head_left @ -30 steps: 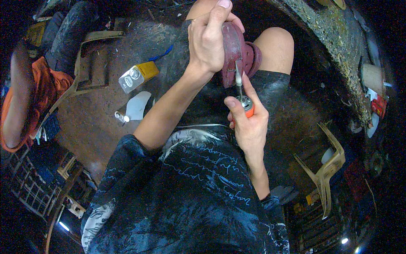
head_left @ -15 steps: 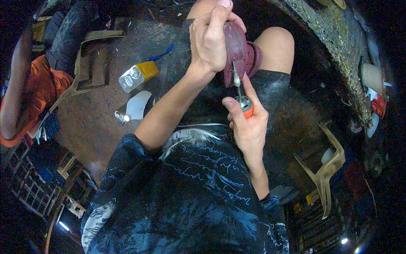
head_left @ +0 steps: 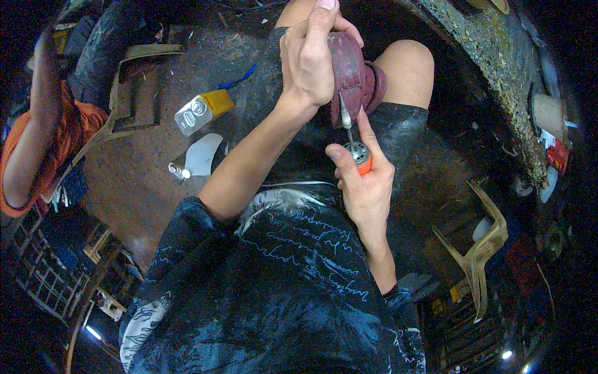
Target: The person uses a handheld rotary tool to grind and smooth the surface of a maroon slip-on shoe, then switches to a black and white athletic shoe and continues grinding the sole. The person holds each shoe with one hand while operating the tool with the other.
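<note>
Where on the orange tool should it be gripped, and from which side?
I'd grip the orange tool by its body, behind the round metal end, from the near side, where the right hand wraps it. The body looks rounded and thicker than the slim shaft, whose pointed tip faces away toward the maroon shoe.

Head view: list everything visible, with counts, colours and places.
Shoe: one, maroon, upper centre
Pointed tool: one, orange and metallic, tip at shoe
Tin: one, yellow and silver, left floor
Strip: one, blue, near tin
Flat piece: one, whitish, below tin
Small bottle: one, pale, beside flat piece
Chairs: two, tan, left and lower right
Co-worker's top: one, orange, far left
Ledge: one, mottled grey, upper right
Lights: three, white, lower corners
Edge clutter: uncounted, mostly too dim
Shirt: one, dark with pale lettering, lower centre
Knees: two, bare, top
Left grip: one, bare, on shoe
Right grip: one, bare, around tool
</note>
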The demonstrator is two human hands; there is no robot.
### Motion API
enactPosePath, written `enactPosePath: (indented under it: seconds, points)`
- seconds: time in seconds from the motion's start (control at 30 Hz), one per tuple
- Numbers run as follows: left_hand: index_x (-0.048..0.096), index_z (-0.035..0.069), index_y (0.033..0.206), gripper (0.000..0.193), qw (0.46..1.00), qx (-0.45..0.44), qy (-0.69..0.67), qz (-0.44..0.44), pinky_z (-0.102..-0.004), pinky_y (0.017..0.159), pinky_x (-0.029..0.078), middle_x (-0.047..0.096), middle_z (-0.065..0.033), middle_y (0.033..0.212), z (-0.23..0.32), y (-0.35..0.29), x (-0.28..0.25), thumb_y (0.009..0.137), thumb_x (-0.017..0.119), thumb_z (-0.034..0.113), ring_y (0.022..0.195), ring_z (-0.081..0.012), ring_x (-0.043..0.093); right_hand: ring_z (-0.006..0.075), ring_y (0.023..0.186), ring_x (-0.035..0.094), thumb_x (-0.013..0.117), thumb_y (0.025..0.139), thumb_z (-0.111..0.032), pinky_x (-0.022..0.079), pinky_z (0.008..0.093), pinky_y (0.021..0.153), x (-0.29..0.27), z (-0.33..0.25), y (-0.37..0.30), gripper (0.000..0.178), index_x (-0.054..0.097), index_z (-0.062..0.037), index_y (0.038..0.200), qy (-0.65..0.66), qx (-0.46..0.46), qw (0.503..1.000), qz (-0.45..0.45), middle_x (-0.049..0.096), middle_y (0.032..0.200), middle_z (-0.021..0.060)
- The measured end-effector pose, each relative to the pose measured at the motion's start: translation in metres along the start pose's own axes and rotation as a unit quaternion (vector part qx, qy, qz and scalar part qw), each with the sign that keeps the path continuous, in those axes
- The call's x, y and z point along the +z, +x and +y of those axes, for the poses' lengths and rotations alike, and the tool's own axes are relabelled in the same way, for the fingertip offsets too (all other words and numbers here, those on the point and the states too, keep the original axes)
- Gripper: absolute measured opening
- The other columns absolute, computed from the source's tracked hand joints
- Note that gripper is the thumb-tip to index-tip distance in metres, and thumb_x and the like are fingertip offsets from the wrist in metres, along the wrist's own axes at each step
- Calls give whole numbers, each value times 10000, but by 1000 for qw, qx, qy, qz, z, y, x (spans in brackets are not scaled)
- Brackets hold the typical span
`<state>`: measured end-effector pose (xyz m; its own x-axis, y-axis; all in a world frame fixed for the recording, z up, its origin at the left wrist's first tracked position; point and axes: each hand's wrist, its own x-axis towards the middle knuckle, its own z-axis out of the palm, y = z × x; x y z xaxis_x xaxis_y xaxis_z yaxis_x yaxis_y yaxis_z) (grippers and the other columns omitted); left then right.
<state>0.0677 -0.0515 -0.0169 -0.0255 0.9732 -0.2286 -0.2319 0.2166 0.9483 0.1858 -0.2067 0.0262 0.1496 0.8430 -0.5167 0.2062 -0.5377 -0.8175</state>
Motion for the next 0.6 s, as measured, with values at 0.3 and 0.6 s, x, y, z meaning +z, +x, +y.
enactPosePath:
  seconds: [0.3, 0.6]
  points:
    - [735, 38, 830, 751, 1000, 16, 8, -5, -287, 716, 470, 693, -39, 768, -3, 5, -1, 1175, 363, 591, 711, -138, 619, 27, 589, 496, 864, 1004, -275, 410, 219, 527, -1, 0, 0, 770, 526, -163, 1686, 5, 0, 1000, -8, 568, 687, -67]
    - [734, 38, 824, 801, 1000, 29, 7, -11, -294, 749, 479, 700, -44, 768, -7, 9, -3, 1170, 319, 628, 720, -141, 624, 30, 594, 508, 853, 1000, -226, 437, 223, 539, -3, 3, -1, 791, 497, -180, 1706, -10, -6, 1000, -15, 597, 704, -58]
